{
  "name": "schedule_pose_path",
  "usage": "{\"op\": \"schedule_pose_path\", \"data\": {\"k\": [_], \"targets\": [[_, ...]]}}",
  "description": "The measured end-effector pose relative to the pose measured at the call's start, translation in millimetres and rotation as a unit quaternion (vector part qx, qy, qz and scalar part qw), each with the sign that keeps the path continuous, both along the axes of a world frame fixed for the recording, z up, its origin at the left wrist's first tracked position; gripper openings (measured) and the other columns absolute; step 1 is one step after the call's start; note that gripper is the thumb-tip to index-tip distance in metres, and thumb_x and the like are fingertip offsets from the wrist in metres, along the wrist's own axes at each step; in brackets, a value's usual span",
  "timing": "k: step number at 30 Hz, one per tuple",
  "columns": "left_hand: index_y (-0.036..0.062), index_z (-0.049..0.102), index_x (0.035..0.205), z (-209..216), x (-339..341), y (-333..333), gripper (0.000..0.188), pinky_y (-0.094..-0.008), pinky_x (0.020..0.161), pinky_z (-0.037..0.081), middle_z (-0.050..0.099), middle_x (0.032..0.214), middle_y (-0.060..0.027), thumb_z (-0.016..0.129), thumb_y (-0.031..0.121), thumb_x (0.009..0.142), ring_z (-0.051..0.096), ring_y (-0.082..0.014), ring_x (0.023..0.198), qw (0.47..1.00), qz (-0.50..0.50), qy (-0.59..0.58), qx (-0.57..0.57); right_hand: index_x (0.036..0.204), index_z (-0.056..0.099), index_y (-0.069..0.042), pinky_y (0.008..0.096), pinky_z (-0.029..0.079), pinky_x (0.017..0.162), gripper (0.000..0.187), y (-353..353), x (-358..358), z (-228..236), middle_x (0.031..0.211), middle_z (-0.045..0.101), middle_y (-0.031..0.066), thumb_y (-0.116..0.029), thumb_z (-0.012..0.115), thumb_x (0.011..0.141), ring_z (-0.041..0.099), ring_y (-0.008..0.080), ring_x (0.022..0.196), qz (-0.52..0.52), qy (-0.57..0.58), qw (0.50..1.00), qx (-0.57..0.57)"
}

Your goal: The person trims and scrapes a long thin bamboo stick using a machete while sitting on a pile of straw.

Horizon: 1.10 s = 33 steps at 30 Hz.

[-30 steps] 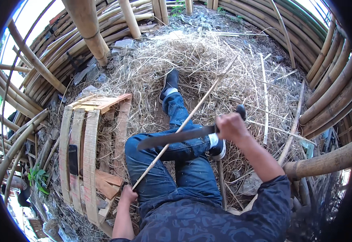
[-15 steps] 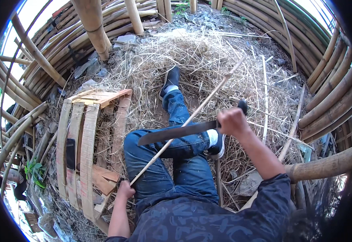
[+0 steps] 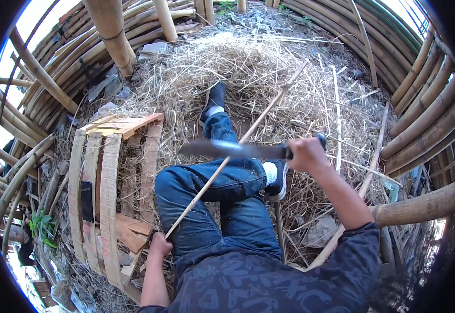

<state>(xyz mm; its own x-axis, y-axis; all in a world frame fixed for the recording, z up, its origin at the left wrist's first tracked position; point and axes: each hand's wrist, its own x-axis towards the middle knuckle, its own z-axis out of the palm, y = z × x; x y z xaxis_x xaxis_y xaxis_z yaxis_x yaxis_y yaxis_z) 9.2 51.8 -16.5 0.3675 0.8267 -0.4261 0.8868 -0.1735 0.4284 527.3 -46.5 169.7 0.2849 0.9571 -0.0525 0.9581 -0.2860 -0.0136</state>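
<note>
Straw (image 3: 248, 62) spreads wide ahead between bamboo stacks (image 3: 431, 117); a crate (image 3: 111, 198) edges the left knee (image 3: 172, 185), a pole (image 3: 420, 204) the right elbow (image 3: 364, 224). The left hand (image 3: 160, 245) clenches a stick (image 3: 254, 125) slanting over the legs (image 3: 248, 224); the right hand (image 3: 306, 154) grips the knife (image 3: 253, 151) across it, contact unclear.

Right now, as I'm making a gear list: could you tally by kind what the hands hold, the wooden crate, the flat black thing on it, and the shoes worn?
Knife, in the right hand: 1
Stick, in the left hand: 1
Crate: 1
Flat black thing, likely a phone: 1
Shoes: 2
Total: 6
</note>
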Motion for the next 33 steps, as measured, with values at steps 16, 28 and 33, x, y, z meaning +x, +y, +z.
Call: {"op": "schedule_pose_path", "data": {"k": [16,28,33], "targets": [[-0.0081,0.061,0.064,-6,-1,-8,0.021,-0.0475,0.068,0.051,0.057,0.069,-0.0314,0.056,0.008,0.052,0.060,-0.0457,0.072,0.998,-0.004,-0.015,0.068,0.066,0.058,-0.004,0.0390,0.052,0.059,0.026,3,-20,-17,0.061,0.062,0.0146,-0.028,0.069,0.062,0.065,0.0301,0.061,0.047,0.005,0.994,0.098],[-0.0091,0.062,0.075,-1,-5,11,0.024,-0.0438,0.070,0.050,0.059,0.076,-0.0323,0.057,0.007,0.058,0.062,-0.0436,0.082,0.997,-0.014,-0.009,-0.075,0.076,0.059,-0.003,0.0405,0.049,0.061,0.035,7,-23,-7,0.064,0.061,0.0151,-0.034,0.071,0.063,0.063,0.0328,0.063,0.078,0.103,0.990,0.058],[-0.0094,0.062,0.077,-6,-7,14,0.025,-0.0416,0.069,0.051,0.061,0.074,-0.0312,0.057,0.007,0.058,0.065,-0.0415,0.078,0.992,0.005,-0.054,-0.116,0.087,0.060,-0.002,0.0396,0.050,0.066,0.035,-1,-22,-2,0.072,0.064,0.0155,-0.029,0.074,0.070,0.063,0.0323,0.069,0.113,0.180,0.976,0.044]]}}
